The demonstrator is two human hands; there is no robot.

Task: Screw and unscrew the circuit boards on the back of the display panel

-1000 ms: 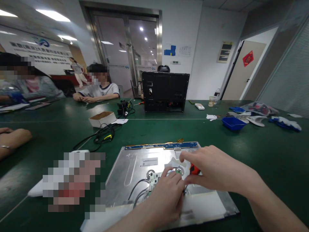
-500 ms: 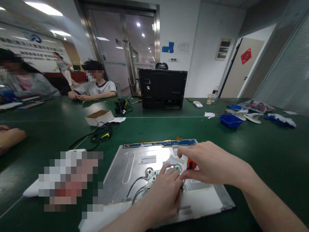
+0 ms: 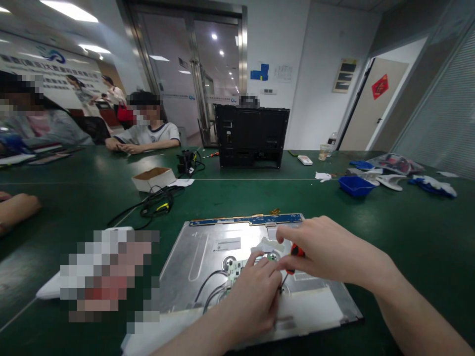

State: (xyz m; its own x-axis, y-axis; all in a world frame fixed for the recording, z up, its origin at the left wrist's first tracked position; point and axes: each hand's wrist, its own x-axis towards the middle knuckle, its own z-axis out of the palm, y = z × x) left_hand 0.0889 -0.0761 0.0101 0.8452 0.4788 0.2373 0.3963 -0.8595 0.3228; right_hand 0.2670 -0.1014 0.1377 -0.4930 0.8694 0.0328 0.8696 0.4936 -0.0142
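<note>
My right hand (image 3: pixel 315 252) grips a screwdriver (image 3: pixel 296 251) with a red and black handle, its thin shaft slanting down to the left. Its tip comes down beside my left hand (image 3: pixel 256 289), whose bent fingers press on a small green circuit board (image 3: pixel 234 270). The left thumb is hidden, and most of that board lies under the hand. Beneath both is a silver metal display panel (image 3: pixel 185 267), back side up, with a long blue circuit strip (image 3: pixel 245 220) along its far edge. Dark cables (image 3: pixel 211 289) run from the small board toward the near left.
A black monitor housing (image 3: pixel 254 136) stands across the table. A cardboard box (image 3: pixel 154 179) and coiled cables (image 3: pixel 156 205) lie left of centre. A blue tray (image 3: pixel 356 185) and gloves (image 3: pixel 432 185) lie to the right. Other people sit on the left, one with a forearm (image 3: pixel 18 212) nearby.
The screwdriver handle has tilted and shifted slightly, and more of its shaft shows. My right fingers have moved a little; my left hand stays almost still.
</note>
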